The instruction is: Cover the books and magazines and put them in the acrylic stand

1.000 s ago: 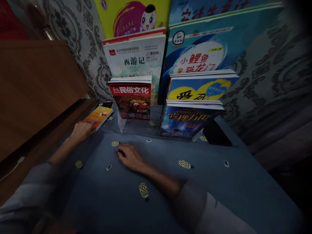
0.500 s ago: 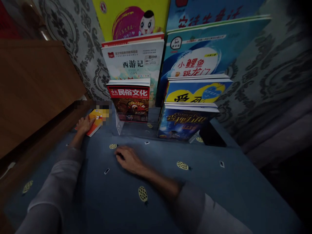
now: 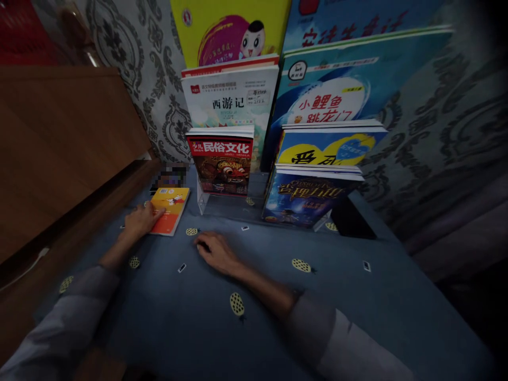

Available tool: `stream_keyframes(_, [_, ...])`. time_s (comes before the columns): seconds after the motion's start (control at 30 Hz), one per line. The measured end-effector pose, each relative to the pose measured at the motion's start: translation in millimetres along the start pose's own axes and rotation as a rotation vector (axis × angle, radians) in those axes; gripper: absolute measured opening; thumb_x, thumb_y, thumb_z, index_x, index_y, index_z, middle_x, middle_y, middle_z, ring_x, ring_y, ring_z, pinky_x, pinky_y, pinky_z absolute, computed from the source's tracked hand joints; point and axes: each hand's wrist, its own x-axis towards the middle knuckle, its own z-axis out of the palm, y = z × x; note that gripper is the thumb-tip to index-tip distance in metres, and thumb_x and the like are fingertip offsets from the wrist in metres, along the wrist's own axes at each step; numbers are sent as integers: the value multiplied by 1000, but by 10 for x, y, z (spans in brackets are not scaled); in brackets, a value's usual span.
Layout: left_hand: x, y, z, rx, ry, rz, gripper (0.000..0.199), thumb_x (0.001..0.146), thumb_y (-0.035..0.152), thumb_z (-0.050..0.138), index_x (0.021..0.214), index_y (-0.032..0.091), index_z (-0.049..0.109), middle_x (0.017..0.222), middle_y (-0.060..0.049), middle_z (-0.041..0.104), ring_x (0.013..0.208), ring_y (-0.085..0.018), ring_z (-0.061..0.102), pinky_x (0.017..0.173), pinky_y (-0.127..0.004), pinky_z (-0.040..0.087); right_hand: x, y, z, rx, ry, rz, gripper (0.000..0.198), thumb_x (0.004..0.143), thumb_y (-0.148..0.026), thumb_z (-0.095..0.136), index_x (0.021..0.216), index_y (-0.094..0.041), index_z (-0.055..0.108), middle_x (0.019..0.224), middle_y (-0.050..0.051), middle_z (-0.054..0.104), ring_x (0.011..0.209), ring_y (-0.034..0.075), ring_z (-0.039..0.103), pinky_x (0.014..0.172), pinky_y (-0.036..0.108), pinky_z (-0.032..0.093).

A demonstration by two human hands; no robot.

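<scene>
Blue cloth [image 3: 270, 286] below; at nine o'clock, my left hand [image 3: 137, 221] touches the orange book [image 3: 169, 212]. I can't tell its grip; I'd press softly. My right hand [image 3: 218, 255] curls loosely, empty.

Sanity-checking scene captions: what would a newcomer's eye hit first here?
Probably the bright yellow book at top centre, then the red book below it, in front of the white one. Next, the orange book at left, with the left hand's fingers on its cover. The right hand is loosely curled near the middle of the blue cloth.
</scene>
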Motion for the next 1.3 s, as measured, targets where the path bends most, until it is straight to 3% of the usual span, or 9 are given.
stream_keyframes(0.13, [-86,21,-98,107,-9,14,71,96,70,31,127,14,60,110,-23,73,105,-41,69,86,-49,51,6,1,11,-2,-6,11,18,88,-7,57,96,-18,69,99,6,73,96,20,65,89,32,48])
stream_keyframes(0.23, [137,165,-126,54,106,123,60,99,61,36,124,13,63,125,-23,68,116,-39,64,91,-47,50,5,-6,5,-7,-14,16,17,87,-7,57,95,-18,69,99,7,74,96,21,66,89,33,48])
stream_keyframes(0.33, [423,357,-70,-69,153,279,49,102,47,38,135,16,57,139,-17,61,126,-31,59,99,-40,47,3,-7,-1,-4,-7,13,18,87,-7,56,95,-19,69,98,6,74,94,20,66,88,31,48])
stream_keyframes(0.53, [607,500,103,-123,158,305,47,104,40,32,134,17,60,136,-14,60,126,-28,57,103,-38,45,11,15,9,21,-7,12,19,87,-8,56,95,-19,69,98,5,74,94,20,65,88,31,48])
stream_keyframes(1.0, [13,400,124,-172,114,223,45,103,41,32,128,22,64,123,-13,62,118,-30,60,95,-40,50,29,53,9,87,6,54,21,87,-7,53,98,-15,70,87,1,70,75,13,59,73,24,46])
stream_keyframes(1.17, [-278,443,70,-180,107,215,47,104,42,28,134,25,60,129,-13,60,119,-31,60,94,-44,51,-109,32,-27,36,22,29,24,86,-5,54,101,-15,70,104,7,70,97,18,63,92,32,49])
stream_keyframes(1.3, [-498,510,20,-176,98,222,47,104,41,28,136,24,58,129,-14,59,122,-32,58,94,-46,51,-343,25,-90,-49,25,4,37,87,-4,54,120,-13,67,133,16,63,127,24,54,113,44,38])
